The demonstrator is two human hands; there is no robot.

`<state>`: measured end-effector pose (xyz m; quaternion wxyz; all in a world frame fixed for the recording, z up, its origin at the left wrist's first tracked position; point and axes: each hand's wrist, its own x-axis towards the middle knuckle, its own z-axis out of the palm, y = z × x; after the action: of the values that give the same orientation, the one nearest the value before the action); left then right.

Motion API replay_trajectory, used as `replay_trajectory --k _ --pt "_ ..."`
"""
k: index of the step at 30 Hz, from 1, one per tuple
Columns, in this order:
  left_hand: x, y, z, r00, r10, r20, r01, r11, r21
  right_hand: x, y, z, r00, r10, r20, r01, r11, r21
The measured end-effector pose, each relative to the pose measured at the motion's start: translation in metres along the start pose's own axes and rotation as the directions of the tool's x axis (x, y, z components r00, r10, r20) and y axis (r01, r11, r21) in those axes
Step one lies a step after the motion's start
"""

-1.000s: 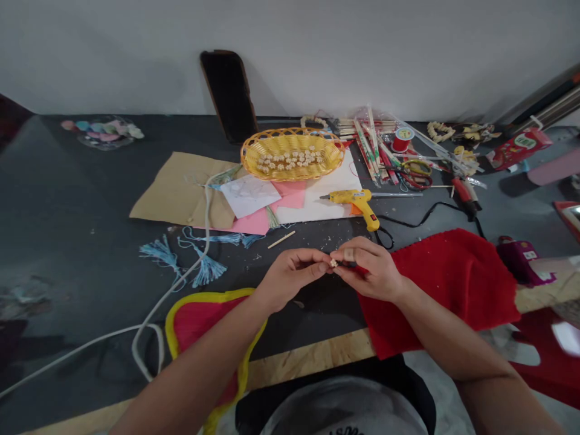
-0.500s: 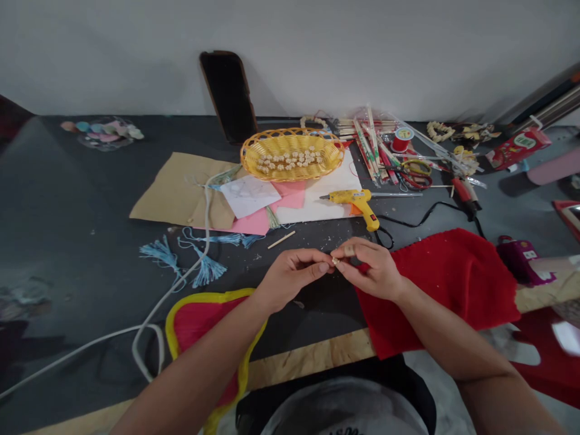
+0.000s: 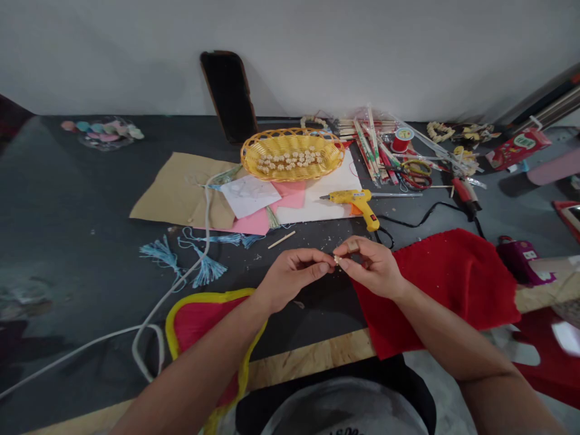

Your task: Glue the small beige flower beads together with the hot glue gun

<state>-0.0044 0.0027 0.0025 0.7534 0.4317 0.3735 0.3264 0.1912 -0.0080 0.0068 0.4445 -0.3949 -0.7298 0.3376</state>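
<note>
A tiny cream-coloured flower-like piece (image 3: 336, 260) sits between the fingertips of both hands, over the dark table. My left hand (image 3: 296, 272) pinches at its left side, thumb and forefinger closed. From the right, my right hand (image 3: 371, 264) grips the same piece between thumb and forefinger; its finer detail is hidden by the fingers. Beyond the hands stands a yellow woven basket (image 3: 251, 154) holding several small cream flower-shaped pieces (image 3: 290, 160). Between basket and hands lies a yellow glue gun (image 3: 356, 198), its nozzle pointing left.
Red felt (image 3: 448, 290) lies under my right forearm. Blue tassels (image 3: 208, 266) and a white cable (image 3: 174, 287) are on the left. A phone (image 3: 229, 96) leans on the wall. Scissors (image 3: 417, 175), a thread spool (image 3: 402, 139) and wrapped sticks (image 3: 369, 151) crowd the back right.
The fingers of my right hand have shifted slightly on the small piece, showing a little more of it. My left hand stays nearly still.
</note>
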Motion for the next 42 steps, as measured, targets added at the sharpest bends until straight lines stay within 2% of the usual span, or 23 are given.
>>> replay_trajectory --k 11,21,30,42 --pt "0.0013 -0.0038 -0.0011 1.000 0.005 0.000 -0.005 0.997 -0.073 -0.0014 0.0012 -0.0001 0.999 0.016 0.033 -0.019 0.994 0.103" --pt "0.0015 -0.0034 -0.0007 1.000 -0.006 -0.005 0.006 0.998 -0.066 -0.0002 -0.0009 -0.0006 0.997 -0.057 0.050 0.057 0.998 -0.001" --pt "0.0008 -0.0056 -0.0022 0.999 -0.037 -0.029 0.039 0.998 0.049 0.0007 -0.0016 0.0013 0.992 -0.113 0.061 0.116 0.992 -0.058" --pt "0.0020 -0.0061 -0.0012 1.000 0.002 -0.029 -0.004 0.998 -0.063 -0.0008 -0.0022 -0.0001 0.994 -0.085 0.068 0.087 0.996 -0.028"
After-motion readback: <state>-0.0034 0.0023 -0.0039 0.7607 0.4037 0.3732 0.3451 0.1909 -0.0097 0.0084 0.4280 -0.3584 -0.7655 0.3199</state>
